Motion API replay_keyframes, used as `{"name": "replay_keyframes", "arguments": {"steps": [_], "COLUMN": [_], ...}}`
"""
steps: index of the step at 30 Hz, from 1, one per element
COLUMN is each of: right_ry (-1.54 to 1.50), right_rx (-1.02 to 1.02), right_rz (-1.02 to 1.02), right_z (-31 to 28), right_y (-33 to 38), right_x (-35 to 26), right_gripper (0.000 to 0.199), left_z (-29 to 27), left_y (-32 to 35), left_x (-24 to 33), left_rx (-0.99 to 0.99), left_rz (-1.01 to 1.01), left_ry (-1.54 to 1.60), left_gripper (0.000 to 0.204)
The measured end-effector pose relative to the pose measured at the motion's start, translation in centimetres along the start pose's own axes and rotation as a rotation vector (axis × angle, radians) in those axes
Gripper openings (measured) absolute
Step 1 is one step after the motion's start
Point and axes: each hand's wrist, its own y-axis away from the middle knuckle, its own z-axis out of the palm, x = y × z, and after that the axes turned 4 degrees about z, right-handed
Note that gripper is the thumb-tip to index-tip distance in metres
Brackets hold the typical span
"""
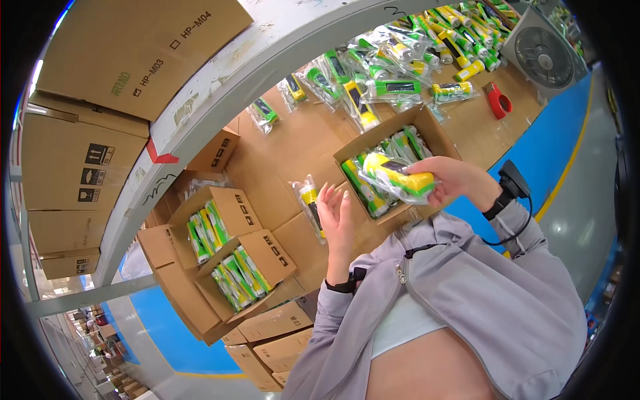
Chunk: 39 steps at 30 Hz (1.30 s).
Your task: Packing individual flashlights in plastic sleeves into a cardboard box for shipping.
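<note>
My right hand (448,179) is closed round a yellow-and-green flashlight (393,175) in a clear plastic bag, held over an open cardboard box (437,133). Inside that box several bagged flashlights (375,200) lie side by side, partly hidden by the held one. Raised just left of the box, my left hand (337,217) is open, with fingers apart and nothing in it. Next to its fingers another bagged flashlight (310,203) lies on the cardboard-covered table.
A large heap of flashlights (447,40), many bagged, spreads across the far table. A red tape dispenser (497,100) and a grey fan (543,57) are at the right. Filled boxes (277,250) stand at the left, under a white shelf beam (200,100) stacked with cartons.
</note>
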Motion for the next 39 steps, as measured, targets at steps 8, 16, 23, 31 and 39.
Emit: {"name": "replay_keyframes", "arguments": {"steps": [8, 16, 23, 31, 39], "right_ry": [0.07, 0.23, 0.156, -0.165, -0.066], "right_rx": [0.302, 0.248, 0.246, 0.126, 0.107], "right_rz": [0.027, 0.103, 0.096, 0.089, 0.086], "right_z": [0.9, 0.0, 2.5, 3.0, 3.5], "right_y": [-0.8, -1.9, -1.3, -1.0, -0.3], "right_x": [1.7, 1.5, 0.4, 1.6, 1.5], "right_gripper": [0.029, 0.035, 0.032, 0.03, 0.034], "left_z": [0.7, -2.8, 1.2, 3.0, 2.7], "left_y": [-0.1, -0.1, 1.2, 0.3, 0.5], "left_x": [1.5, -0.2, 4.9, 4.9, 3.7], "left_rx": [0.008, 0.067, -0.424, -0.349, -0.477], "left_rz": [0.233, 0.175, 0.809, 1.086, 1.055], "left_ry": [-0.267, -0.403, -0.448, -0.493, -0.403], "left_gripper": [0.044, 0.036, 0.047, 0.032, 0.028]}}
